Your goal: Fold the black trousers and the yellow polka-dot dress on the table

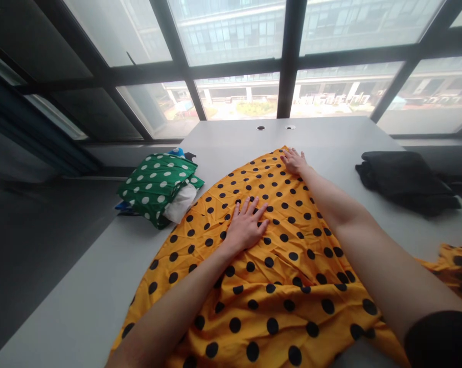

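A yellow-orange garment with black polka dots (288,301) lies spread over the white table, smooth toward the far end and creased nearer me. My left hand (246,225) rests flat on its middle, fingers spread. Farther off, my right hand (293,161) lies on the garment's far corner, fingers stretched out and partly over its edge. Neither hand grips the cloth. A gathered part of the same patterned cloth shows at the right edge of the view. My right forearm hides some of the garment's right side.
On the left of the white table (231,135) sits a pile with a folded green cloth with white dots (158,179) and a white cloth (181,203). Folded black clothing (405,179) lies at the right. Large windows (231,36) stand beyond the table's far edge.
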Motion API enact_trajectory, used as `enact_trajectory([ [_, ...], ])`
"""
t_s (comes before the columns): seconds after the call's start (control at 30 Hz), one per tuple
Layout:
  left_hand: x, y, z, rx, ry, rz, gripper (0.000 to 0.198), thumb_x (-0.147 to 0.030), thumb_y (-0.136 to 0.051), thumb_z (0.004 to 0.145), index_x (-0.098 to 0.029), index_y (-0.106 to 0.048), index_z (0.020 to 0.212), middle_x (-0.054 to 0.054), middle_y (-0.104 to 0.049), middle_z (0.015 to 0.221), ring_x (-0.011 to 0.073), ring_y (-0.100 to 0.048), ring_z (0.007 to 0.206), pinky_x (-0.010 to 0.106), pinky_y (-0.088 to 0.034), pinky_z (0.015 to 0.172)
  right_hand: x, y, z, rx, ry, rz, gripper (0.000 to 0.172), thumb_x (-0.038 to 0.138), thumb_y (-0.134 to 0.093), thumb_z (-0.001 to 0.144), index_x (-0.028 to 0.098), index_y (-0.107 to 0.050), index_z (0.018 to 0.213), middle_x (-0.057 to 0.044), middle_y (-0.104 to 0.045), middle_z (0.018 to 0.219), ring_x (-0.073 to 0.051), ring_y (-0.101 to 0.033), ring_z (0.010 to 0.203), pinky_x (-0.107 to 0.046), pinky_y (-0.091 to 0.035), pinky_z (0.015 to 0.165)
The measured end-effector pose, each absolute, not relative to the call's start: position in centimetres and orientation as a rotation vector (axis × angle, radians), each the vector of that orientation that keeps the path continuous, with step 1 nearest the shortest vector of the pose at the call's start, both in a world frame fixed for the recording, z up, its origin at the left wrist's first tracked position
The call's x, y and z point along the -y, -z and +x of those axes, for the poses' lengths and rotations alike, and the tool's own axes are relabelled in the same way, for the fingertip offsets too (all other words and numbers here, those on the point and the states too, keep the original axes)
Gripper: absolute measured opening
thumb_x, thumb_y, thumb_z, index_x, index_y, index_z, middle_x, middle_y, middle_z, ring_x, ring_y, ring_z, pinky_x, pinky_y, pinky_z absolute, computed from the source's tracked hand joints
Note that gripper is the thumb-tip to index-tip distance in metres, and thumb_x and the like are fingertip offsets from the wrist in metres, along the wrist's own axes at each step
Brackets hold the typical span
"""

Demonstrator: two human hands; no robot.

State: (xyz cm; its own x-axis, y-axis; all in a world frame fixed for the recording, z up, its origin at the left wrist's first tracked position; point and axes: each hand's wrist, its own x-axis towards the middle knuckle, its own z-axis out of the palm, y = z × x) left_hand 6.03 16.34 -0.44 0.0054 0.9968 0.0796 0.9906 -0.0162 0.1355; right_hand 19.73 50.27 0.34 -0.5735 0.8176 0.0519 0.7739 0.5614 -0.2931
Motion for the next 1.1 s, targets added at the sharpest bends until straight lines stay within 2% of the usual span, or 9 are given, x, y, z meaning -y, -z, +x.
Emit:
enact_trajectory([
  [0.1,-16.3,0.3,6.1,-2.167,-0.225,2.184,0.062,-0.062,-0.029,0.106,-0.038,-0.035,0.163,-0.001,-0.024,0.174,0.0298,-0.016,0.161,0.059,-0.013,0.130,-48.7,-1.4,21.5,2.564,-0.298,-1.263,0.064,0.044,-0.020,0.112,0.008,-0.025,0.165,-0.022,-0.014,0.173,-0.030,-0.006,0.161,-0.061,0.000,0.125],
  [0.23,-16.5,0.2,6.2,-2.160,-0.208,2.159,0.064,-0.063,-0.028,0.106,-0.038,-0.033,0.165,-0.002,-0.023,0.174,0.0317,-0.013,0.162,0.060,-0.009,0.130,-44.3,-3.5,22.9,2.569,-0.265,-1.083,0.063,0.047,-0.023,0.112,0.013,-0.031,0.165,-0.015,-0.013,0.175,-0.025,-0.004,0.162,-0.053,0.002,0.128],
  [0.33,-16.6,0.3,6.1,-2.179,-0.221,2.152,0.064,-0.065,-0.027,0.105,-0.041,-0.031,0.165,-0.003,-0.022,0.174,0.0338,-0.007,0.162,0.064,-0.005,0.128,-38.5,-4.4,24.2,2.579,-0.265,-0.999,0.065,0.053,-0.023,0.110,0.019,-0.036,0.164,-0.010,-0.013,0.176,-0.025,-0.007,0.162,-0.051,-0.002,0.129],
  [0.43,-16.6,0.6,6.1,-2.191,-0.236,2.163,0.063,-0.065,-0.030,0.105,-0.041,-0.032,0.164,-0.001,-0.020,0.175,0.0351,-0.007,0.162,0.067,-0.004,0.127,-31.5,-3.9,26.3,2.635,-0.325,-0.981,0.065,0.056,-0.030,0.108,0.022,-0.040,0.163,-0.010,-0.020,0.174,-0.031,-0.013,0.161,-0.059,-0.009,0.129],
  [0.63,-17.4,1.0,5.4,-2.127,-0.353,2.183,0.061,-0.058,-0.039,0.106,-0.037,-0.037,0.163,0.005,-0.027,0.173,0.0343,-0.016,0.161,0.067,-0.010,0.126,-20.8,-1.6,30.9,2.723,-0.310,-0.880,0.058,0.046,-0.048,0.105,0.029,-0.044,0.160,-0.012,-0.030,0.171,-0.034,-0.018,0.160,-0.067,-0.015,0.126],
  [0.73,-17.5,-0.5,4.1,-1.928,-0.642,2.154,0.061,-0.053,-0.042,0.105,-0.026,-0.044,0.160,0.010,-0.039,0.167,0.0306,-0.030,0.157,0.057,-0.023,0.127,-16.7,-2.5,32.0,2.686,-0.279,-0.826,0.053,0.042,-0.051,0.104,0.025,-0.051,0.154,-0.015,-0.035,0.168,-0.035,-0.019,0.160,-0.067,-0.017,0.126],
  [0.83,-15.5,-3.3,1.8,-1.637,-0.865,2.200,0.061,-0.052,-0.046,0.103,-0.021,-0.049,0.156,0.011,-0.051,0.159,0.0274,-0.045,0.148,0.047,-0.036,0.124,-12.2,-4.4,32.5,2.726,-0.297,-0.539,0.047,0.043,-0.055,0.103,0.022,-0.059,0.144,-0.016,-0.042,0.164,-0.033,-0.023,0.158,-0.064,-0.016,0.128],
  [0.97,-9.8,-6.2,-3.0,-1.494,-0.702,2.276,0.051,-0.051,-0.053,0.102,-0.024,-0.061,0.146,0.006,-0.061,0.150,0.0271,-0.055,0.141,0.045,-0.040,0.122,-7.2,-5.7,33.0,2.781,-0.405,-0.232,0.047,0.048,-0.052,0.104,0.022,-0.058,0.143,-0.014,-0.050,0.158,-0.027,-0.030,0.156,-0.058,-0.015,0.130],
  [1.1,-4.8,-5.5,-8.5,-1.688,-0.621,2.237,0.047,-0.050,-0.048,0.103,-0.025,-0.067,0.138,0.006,-0.064,0.147,0.0274,-0.054,0.142,0.047,-0.039,0.123,-7.6,-4.1,32.1,2.774,-0.466,-0.399,0.048,0.045,-0.051,0.104,0.022,-0.056,0.146,-0.014,-0.048,0.159,-0.029,-0.032,0.155,-0.056,-0.021,0.129],
])
